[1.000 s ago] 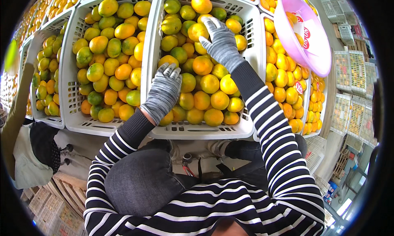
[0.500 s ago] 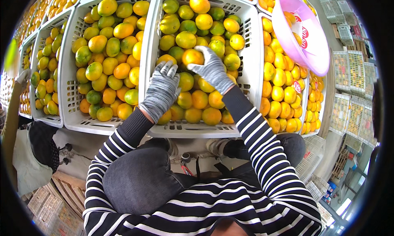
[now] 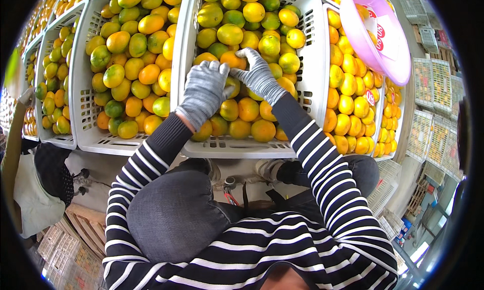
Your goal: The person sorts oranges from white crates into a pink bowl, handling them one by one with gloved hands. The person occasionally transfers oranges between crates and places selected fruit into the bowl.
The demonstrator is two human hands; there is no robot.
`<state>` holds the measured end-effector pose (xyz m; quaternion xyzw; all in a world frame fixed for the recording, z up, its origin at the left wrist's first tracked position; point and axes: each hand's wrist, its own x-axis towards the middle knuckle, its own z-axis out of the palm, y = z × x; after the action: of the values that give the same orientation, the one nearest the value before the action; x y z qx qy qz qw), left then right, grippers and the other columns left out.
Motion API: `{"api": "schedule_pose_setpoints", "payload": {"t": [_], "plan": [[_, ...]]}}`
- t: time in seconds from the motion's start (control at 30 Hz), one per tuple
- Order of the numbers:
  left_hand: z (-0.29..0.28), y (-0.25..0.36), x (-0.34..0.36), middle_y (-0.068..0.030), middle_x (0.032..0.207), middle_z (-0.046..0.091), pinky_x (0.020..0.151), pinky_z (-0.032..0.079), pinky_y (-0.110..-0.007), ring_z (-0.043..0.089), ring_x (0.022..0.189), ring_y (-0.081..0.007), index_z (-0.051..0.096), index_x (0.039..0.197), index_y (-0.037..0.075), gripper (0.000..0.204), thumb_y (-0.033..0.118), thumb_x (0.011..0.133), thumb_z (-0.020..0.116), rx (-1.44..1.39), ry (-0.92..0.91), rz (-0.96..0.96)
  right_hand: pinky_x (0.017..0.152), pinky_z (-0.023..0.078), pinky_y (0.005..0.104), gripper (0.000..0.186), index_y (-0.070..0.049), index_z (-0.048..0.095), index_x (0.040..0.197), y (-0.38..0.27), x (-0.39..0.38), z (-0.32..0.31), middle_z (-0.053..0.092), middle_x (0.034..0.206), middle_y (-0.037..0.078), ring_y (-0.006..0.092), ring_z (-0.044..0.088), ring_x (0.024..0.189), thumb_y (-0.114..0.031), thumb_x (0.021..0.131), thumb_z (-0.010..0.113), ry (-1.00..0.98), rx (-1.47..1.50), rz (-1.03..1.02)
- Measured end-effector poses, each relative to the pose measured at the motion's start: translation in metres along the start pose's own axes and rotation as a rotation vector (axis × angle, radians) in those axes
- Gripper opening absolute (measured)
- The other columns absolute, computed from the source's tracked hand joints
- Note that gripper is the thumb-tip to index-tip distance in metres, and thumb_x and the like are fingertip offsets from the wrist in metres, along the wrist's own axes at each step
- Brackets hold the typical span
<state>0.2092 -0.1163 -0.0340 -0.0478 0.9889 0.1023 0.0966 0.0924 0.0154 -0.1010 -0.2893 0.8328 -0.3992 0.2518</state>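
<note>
While both gloved hands are meeting at upper centre of frame, right hand (image 3: 258,76) is curling fingers onto orange fruit (image 3: 233,60); left hand (image 3: 204,91) is lying half-closed alongside, touching it, grip unclear. Advice: lifting gently, avoiding squeezing neighbours in white crate (image 3: 315,83).

I am squatting in a fruit packing or sorting place, a warehouse by the look of it. White plastic crates (image 3: 307,78) heaped with orange and green citrus fruit (image 3: 249,108) stand in a row from nine o'clock round to three o'clock. A pink plastic basin (image 3: 388,38) sits on the fruit at two o'clock. Empty crates (image 3: 436,88) are stacked at three o'clock, and wooden pallets (image 3: 85,227) lie at eight o'clock.
</note>
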Motion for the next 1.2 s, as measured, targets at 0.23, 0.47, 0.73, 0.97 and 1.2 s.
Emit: {"api": "schedule_pose_setpoints", "payload": {"t": [0.23, 0.47, 0.73, 0.97, 1.2], "plan": [[0.026, -0.008, 0.006, -0.0217, 0.108, 0.065, 0.084, 0.054, -0.044, 0.066, 0.099, -0.0376, 0.050, 0.125, 0.000, 0.057, 0.031, 0.083, 0.074, -0.377, -0.116, -0.023, 0.100, 0.049, 0.0331, 0.071, 0.000, 0.048, 0.134, 0.028, 0.009, -0.010, 0.057, 0.131, 0.015, 0.0214, 0.058, 0.115, -0.017, 0.076, 0.085, -0.068, 0.330, 0.041], [0.016, -0.021, 0.007, -0.0193, 0.108, 0.065, 0.085, 0.052, -0.041, 0.065, 0.098, -0.0336, 0.059, 0.123, 0.002, 0.048, 0.028, 0.084, 0.072, -0.310, -0.165, 0.032, 0.104, 0.044, 0.0376, 0.053, -0.003, 0.057, 0.128, 0.005, -0.011, 0.002, 0.056, 0.127, 0.018, 0.0336, 0.055, 0.119, -0.019, 0.082, 0.076, 0.072, -0.111, -0.132], [0.014, -0.014, 0.019, -0.0152, 0.149, 0.042, 0.119, 0.023, -0.042, 0.040, 0.137, -0.0281, 0.036, 0.146, 0.003, 0.064, 0.028, 0.092, 0.058, 0.171, 0.313, 0.280, 0.110, 0.040, 0.0387, 0.046, -0.010, 0.048, 0.142, -0.005, -0.028, -0.004, 0.043, 0.149, 0.015, 0.0357, 0.048, 0.130, -0.013, 0.096, 0.051, -0.091, -0.306, -0.109], [0.048, -0.014, 0.032, -0.0178, 0.148, 0.044, 0.116, 0.027, -0.044, 0.045, 0.134, -0.0298, 0.040, 0.145, 0.003, 0.061, 0.030, 0.093, 0.055, 0.040, 0.184, 0.270, 0.106, 0.044, 0.0339, 0.039, 0.003, 0.055, 0.131, 0.019, -0.041, -0.051, 0.065, 0.123, 0.017, 0.0276, 0.061, 0.118, -0.002, 0.093, 0.045, 0.164, 0.104, -0.052], [0.045, -0.008, 0.024, -0.0161, 0.152, 0.041, 0.116, 0.025, -0.044, 0.042, 0.137, -0.0299, 0.040, 0.146, 0.005, 0.062, 0.036, 0.094, 0.052, 0.141, 0.081, 0.240, 0.121, 0.017, 0.0420, 0.062, -0.003, 0.033, 0.150, 0.002, -0.095, -0.011, 0.035, 0.155, 0.017, 0.0289, 0.031, 0.144, -0.028, 0.095, 0.048, -0.186, -0.949, -0.178]]}}
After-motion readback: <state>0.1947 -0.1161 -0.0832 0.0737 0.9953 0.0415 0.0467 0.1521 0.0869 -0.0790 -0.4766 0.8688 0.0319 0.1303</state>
